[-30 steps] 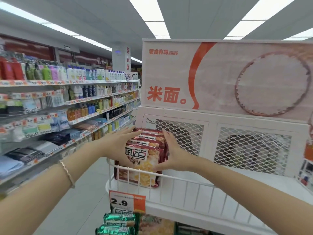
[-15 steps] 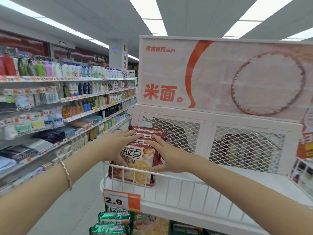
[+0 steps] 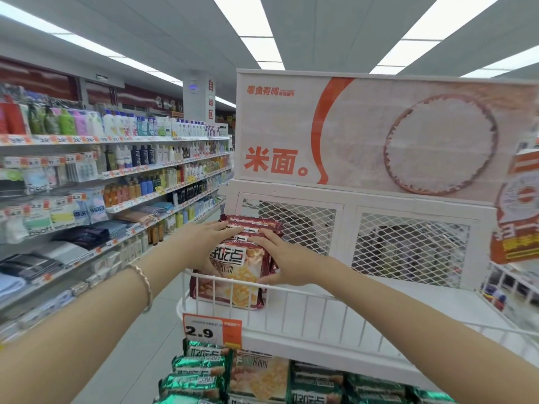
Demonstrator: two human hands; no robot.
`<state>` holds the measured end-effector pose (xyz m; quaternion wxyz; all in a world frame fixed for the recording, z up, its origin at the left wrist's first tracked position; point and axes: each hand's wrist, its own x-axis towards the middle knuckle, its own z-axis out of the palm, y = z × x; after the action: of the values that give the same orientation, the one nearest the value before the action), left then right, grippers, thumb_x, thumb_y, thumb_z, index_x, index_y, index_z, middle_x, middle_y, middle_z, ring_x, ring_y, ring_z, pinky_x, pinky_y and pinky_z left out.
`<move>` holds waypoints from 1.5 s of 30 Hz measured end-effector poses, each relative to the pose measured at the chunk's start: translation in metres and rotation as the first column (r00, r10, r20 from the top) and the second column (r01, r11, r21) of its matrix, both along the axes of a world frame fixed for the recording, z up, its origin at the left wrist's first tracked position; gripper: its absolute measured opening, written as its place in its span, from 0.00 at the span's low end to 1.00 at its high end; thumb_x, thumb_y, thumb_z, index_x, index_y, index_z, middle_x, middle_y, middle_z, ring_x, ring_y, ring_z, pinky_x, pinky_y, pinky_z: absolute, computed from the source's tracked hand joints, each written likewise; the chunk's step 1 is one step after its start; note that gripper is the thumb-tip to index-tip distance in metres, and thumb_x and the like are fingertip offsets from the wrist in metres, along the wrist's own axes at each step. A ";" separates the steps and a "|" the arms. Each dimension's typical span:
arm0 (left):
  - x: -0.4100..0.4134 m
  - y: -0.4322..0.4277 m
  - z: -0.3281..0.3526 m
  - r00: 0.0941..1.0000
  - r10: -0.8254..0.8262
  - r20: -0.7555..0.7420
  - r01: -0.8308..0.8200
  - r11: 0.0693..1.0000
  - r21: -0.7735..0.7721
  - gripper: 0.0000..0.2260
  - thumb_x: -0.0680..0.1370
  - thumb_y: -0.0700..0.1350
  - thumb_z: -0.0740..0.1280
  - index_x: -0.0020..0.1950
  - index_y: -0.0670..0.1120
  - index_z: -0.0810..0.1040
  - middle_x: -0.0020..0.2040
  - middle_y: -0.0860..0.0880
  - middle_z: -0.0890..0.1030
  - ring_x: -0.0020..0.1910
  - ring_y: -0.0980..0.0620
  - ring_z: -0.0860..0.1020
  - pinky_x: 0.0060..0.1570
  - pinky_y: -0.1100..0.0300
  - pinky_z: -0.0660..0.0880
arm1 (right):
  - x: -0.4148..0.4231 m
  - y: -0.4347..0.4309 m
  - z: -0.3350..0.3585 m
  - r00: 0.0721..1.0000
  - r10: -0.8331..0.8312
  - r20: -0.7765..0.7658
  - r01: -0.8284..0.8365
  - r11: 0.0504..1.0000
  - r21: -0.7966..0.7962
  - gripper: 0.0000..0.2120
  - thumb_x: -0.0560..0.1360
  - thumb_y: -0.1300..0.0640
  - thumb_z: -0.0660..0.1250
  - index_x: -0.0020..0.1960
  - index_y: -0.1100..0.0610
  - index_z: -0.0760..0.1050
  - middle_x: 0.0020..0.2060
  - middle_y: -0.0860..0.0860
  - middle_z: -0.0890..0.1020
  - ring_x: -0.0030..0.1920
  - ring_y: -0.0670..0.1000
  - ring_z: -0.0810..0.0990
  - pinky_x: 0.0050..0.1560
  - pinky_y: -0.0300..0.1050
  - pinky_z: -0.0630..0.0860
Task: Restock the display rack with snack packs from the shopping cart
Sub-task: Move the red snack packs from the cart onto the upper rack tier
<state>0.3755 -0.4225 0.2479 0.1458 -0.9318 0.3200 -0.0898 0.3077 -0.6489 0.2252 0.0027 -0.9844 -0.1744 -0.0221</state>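
Hands both on the stack: left hand [image 3: 204, 239] lies flat, fingers straight across the pack tops, pressing; right hand [image 3: 284, 262] cups the right side, thumb low at the front, fingers curled over the top. Red snack packs [image 3: 233, 269] (several, upright, faces forward) stand in the left corner of the display rack [image 3: 350, 199] top shelf, behind its wire rail [image 3: 320, 296]. Step looks like squaring-up: push them back and left together, release evenly so none tips. Below hangs the price tag [image 3: 211, 330]; green packs [image 3: 198, 371] fill the lower tier.

Long ceiling light panels [image 3: 242, 24] shine over a pale floor [image 3: 137, 345] and stocked shelves [image 3: 116, 170], apparently toiletries.
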 end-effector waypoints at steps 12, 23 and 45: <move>-0.053 0.100 0.001 0.977 0.186 -0.108 -0.212 0.748 -0.629 0.26 0.78 0.43 0.68 0.75 0.54 0.67 0.73 0.49 0.73 0.64 0.46 0.76 0.57 0.50 0.77 | -0.035 0.052 0.046 0.967 -0.139 0.212 0.046 0.919 0.392 0.23 0.78 0.46 0.66 0.71 0.54 0.73 0.68 0.52 0.76 0.67 0.52 0.73 0.70 0.55 0.68; -0.181 0.297 -0.128 0.804 0.435 -0.406 -0.592 0.641 -0.487 0.20 0.77 0.36 0.65 0.67 0.50 0.76 0.68 0.46 0.75 0.65 0.46 0.74 0.60 0.50 0.74 | -0.111 0.277 -0.092 0.957 0.255 0.138 -0.289 0.869 0.402 0.15 0.79 0.62 0.63 0.64 0.58 0.79 0.66 0.56 0.76 0.69 0.57 0.70 0.71 0.52 0.63; -0.371 0.397 -0.413 0.112 0.497 -0.861 -0.982 -0.076 -0.172 0.12 0.79 0.39 0.65 0.61 0.44 0.81 0.65 0.45 0.79 0.62 0.45 0.77 0.57 0.57 0.74 | -0.175 0.432 -0.474 0.546 0.130 -0.828 -0.128 0.989 0.072 0.19 0.81 0.64 0.58 0.69 0.69 0.69 0.57 0.62 0.79 0.43 0.54 0.78 0.45 0.48 0.76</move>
<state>0.0045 -0.0252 -0.1653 -0.3408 -0.8531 -0.3583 0.1665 0.1324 -0.2164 -0.2483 0.0875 -0.8630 -0.2243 0.4442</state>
